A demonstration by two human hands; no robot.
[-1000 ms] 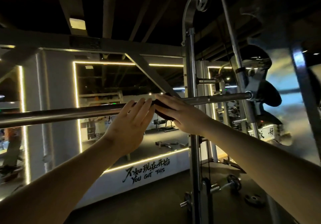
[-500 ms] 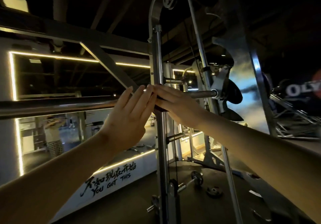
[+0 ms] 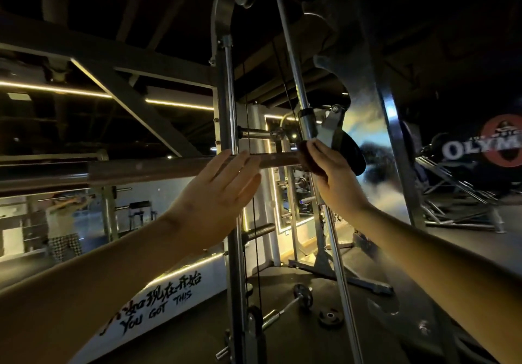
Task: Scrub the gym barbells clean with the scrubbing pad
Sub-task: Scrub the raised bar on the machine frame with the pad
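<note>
Long horizontal steel barbell [image 3: 141,170] in a grey metal rack [image 3: 227,86]. The right hand [image 3: 336,177] curls its fingers round a dark scrubbing pad [image 3: 306,156] at the bar's right end, by the rack's slanted guide rod [image 3: 296,81]. The left hand's [image 3: 217,194] straight, close-set fingers lie against the bar.

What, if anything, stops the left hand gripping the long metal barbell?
Nothing, so probably yes: the open left hand is at the long metal barbell; the right hand and dark scrubbing pad are further along.

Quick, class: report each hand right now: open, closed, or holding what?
Left hand: open, straight fingers on the barbell.
Right hand: holding the scrubbing pad against the barbell.
</note>
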